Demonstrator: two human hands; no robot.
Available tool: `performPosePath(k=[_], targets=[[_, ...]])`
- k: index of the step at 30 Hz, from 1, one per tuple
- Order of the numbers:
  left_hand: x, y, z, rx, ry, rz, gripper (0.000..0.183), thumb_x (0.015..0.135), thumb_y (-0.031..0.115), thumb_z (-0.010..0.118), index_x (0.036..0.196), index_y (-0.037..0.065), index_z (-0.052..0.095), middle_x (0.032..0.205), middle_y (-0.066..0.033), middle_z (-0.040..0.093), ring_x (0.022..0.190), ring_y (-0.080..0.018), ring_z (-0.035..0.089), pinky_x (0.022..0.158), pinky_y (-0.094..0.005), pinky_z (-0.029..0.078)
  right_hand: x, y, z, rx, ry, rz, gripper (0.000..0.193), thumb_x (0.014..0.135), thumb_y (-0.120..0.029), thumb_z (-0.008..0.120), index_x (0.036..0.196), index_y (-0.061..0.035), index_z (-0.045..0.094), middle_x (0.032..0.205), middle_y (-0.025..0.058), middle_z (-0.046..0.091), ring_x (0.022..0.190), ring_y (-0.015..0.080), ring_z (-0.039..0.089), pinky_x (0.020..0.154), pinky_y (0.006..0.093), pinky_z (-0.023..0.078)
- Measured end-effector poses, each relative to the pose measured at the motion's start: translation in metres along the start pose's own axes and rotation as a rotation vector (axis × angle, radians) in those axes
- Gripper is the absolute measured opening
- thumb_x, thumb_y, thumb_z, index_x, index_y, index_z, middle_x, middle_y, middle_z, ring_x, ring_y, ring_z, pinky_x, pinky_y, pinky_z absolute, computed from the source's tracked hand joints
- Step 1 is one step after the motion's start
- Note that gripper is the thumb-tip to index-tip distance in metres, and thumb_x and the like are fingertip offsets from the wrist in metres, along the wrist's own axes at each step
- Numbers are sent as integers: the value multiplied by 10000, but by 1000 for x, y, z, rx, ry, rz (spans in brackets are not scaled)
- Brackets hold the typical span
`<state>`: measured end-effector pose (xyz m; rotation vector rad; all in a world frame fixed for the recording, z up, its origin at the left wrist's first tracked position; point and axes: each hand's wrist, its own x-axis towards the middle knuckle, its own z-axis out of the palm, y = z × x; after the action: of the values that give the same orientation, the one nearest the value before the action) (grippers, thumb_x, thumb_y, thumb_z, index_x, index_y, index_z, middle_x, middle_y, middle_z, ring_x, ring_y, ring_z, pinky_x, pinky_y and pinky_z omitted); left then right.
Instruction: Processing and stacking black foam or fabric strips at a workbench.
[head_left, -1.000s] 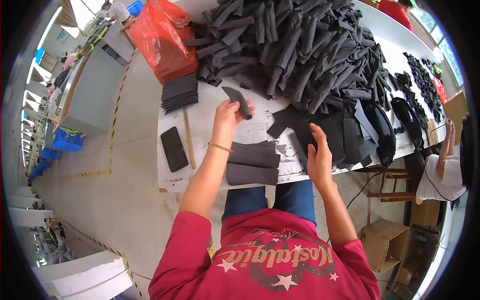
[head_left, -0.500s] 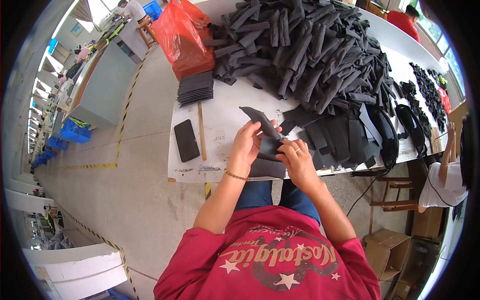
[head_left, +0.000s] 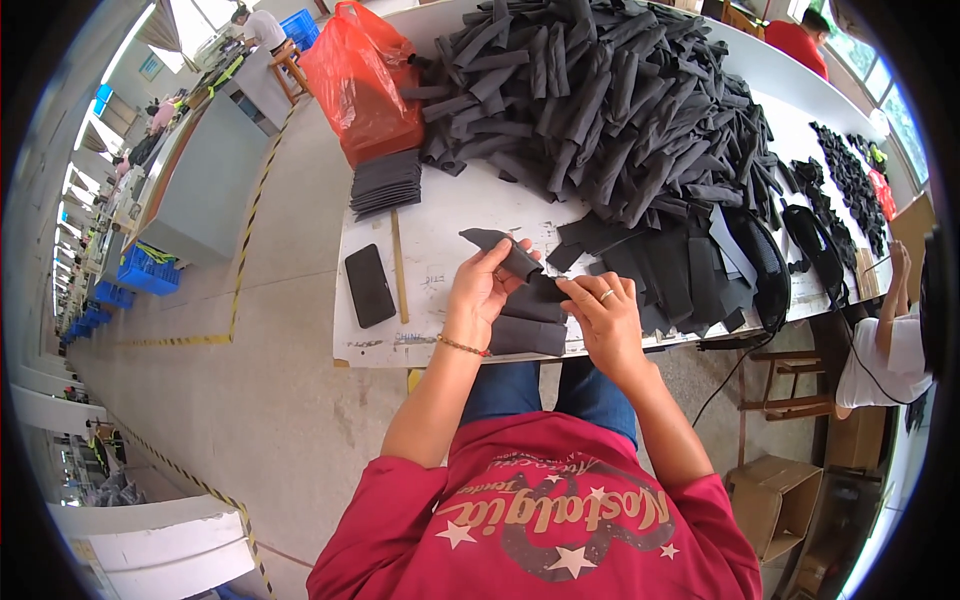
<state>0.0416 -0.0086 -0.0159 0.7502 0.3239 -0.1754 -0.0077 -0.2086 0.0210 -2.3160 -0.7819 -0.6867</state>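
My left hand point(head_left: 482, 288) is closed on a dark grey fabric piece point(head_left: 508, 257), folded into a narrow sleeve with its pointed end up and to the left. To the right, my right hand point(head_left: 607, 318) has thumb and fingers pinched together near the sleeve's lower end. A tiny shiny tip shows at that pinch, too small to name. Beneath both hands, flat dark fabric pieces point(head_left: 527, 336) lie at the table's front edge, partly hidden by my fingers.
A large heap of dark fabric sleeves point(head_left: 600, 110) covers the back of the white table point(head_left: 432, 232). Left stand a red plastic bag point(head_left: 362, 85), a stack of folded pieces point(head_left: 386, 184), a phone point(head_left: 370, 286) and a thin strip point(head_left: 400, 265). Flat cut pieces point(head_left: 672, 280) lie right.
The fabric sleeve has tilted flatter and shifted slightly left in my left hand. My right hand has drawn a little to the right, with its fingers bunched more tightly.
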Motion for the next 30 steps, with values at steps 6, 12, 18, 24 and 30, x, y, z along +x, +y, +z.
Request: performPosePath(k=[6,12,18,24,30], targets=[[-6,-1,1,31,-33,-31,217,929,141,619,1105,17,584,1082,-175,663,943,-283,676,814,-419,578,6,8,0,-134,86,-71,300,728,-60,698,1024,-101,683,937,-5,635,831,183,569,781,355,416],[-24,-4,24,66,8,105,273,930,141,623,1149,-4,547,1083,-191,658,946,-266,677,780,-383,585,7,6,4,-245,146,-93,292,714,-61,665,1005,-75,683,923,-4,629,837,179,574,784,355,419],[-45,-13,45,114,10,362,401,931,116,621,1270,-28,463,1121,-202,645,1002,-266,661,809,-361,575,12,-11,16,-170,143,-61,477,751,-98,728,1204,-51,588,1029,78,610,880,264,563,797,376,419],[-31,-16,33,-35,-314,274,251,971,205,572,1103,-5,613,941,-139,692,1064,-255,635,933,-387,489,0,-23,24,101,-7,72,445,732,2,714,1122,-16,500,1039,183,554,919,367,545,802,437,447],[-34,-35,34,-29,-291,344,280,986,230,542,1098,-16,617,1141,-187,654,1049,-244,635,961,-351,468,9,-14,30,253,-50,-39,364,730,-2,707,1035,-23,509,1044,172,555,934,389,568,786,443,480]])
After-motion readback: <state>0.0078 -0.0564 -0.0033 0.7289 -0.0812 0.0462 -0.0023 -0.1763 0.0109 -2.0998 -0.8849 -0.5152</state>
